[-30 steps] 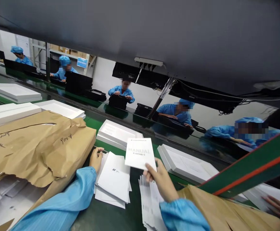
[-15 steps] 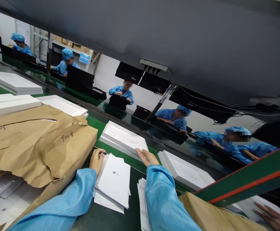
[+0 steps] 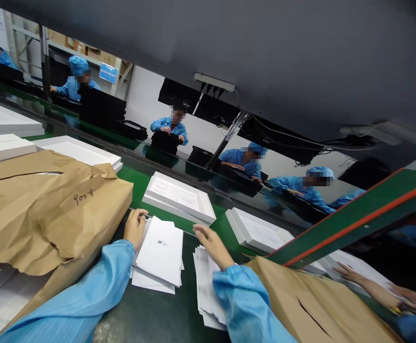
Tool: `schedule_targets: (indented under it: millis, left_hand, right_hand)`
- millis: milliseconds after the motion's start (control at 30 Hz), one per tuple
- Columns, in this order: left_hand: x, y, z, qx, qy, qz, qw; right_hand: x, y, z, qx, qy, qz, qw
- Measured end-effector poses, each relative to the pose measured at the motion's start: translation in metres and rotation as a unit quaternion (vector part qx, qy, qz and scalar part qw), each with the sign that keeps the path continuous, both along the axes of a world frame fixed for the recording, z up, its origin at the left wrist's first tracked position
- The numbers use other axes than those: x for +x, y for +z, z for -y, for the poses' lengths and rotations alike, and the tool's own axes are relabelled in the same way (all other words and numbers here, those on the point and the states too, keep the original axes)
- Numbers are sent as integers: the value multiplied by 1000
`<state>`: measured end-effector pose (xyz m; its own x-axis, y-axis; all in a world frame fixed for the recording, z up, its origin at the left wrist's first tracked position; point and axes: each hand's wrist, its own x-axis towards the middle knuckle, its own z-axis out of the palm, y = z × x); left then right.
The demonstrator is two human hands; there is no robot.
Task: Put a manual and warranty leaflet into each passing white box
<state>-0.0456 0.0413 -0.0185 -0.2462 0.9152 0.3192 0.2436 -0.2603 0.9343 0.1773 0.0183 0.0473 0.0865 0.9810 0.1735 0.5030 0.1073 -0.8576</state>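
Note:
My left hand (image 3: 135, 228) rests at the left edge of a stack of white booklets (image 3: 161, 250), its fingers loosely curled with the thumb and forefinger apart. Above a second pile of white papers (image 3: 206, 286) is my right hand (image 3: 213, 243), fingers extended toward the left and holding nothing. Just beyond both hands, a white box tray (image 3: 179, 197) with printed sheets inside lies on the green conveyor. Another white tray (image 3: 259, 230) sits to its right.
Torn brown paper packages stand at the left (image 3: 50, 205) and right (image 3: 300, 300). A green beam with a red stripe (image 3: 365, 219) slants across the right. Co-workers in blue sit across the line; another person's hands reach a white box at far right. More white trays (image 3: 79, 151) lie left.
My right hand has drawn back from the middle tray to above the right paper pile. The camera view has shifted, and the neighbour's hands at far right show more.

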Motion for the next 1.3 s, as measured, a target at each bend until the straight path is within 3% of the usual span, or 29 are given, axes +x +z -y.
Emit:
schedule_targets:
  millis: [100, 200, 333, 467, 600, 733, 1000, 1300]
  left_hand:
    - [5, 21, 14, 40, -15, -143, 989]
    - [18, 42, 37, 59, -17, -358, 932]
    - [41, 54, 67, -29, -108, -479, 870]
    - [54, 56, 87, -113, -206, -518, 822]
    - [55, 64, 94, -121, -190, -561, 796]
    - [53, 74, 93, -111, -190, -572, 790]
    - [59, 68, 95, -68, -156, -634, 754]
    - [51, 76, 91, -63, -194, -652, 731]
  right_hand:
    - [-14, -17, 42, 23, 24, 74, 997]
    - [-26, -39, 74, 99, 37, 249, 963]
    - [-33, -56, 91, 135, 44, 338, 930]
    - [-31, -57, 92, 137, 64, 334, 930]
    - [-33, -53, 93, 134, 94, 331, 929]
    - [-35, -51, 94, 126, 100, 307, 938]
    - [-33, -52, 91, 133, 86, 248, 956]
    - [-34, -50, 92, 131, 85, 248, 956]
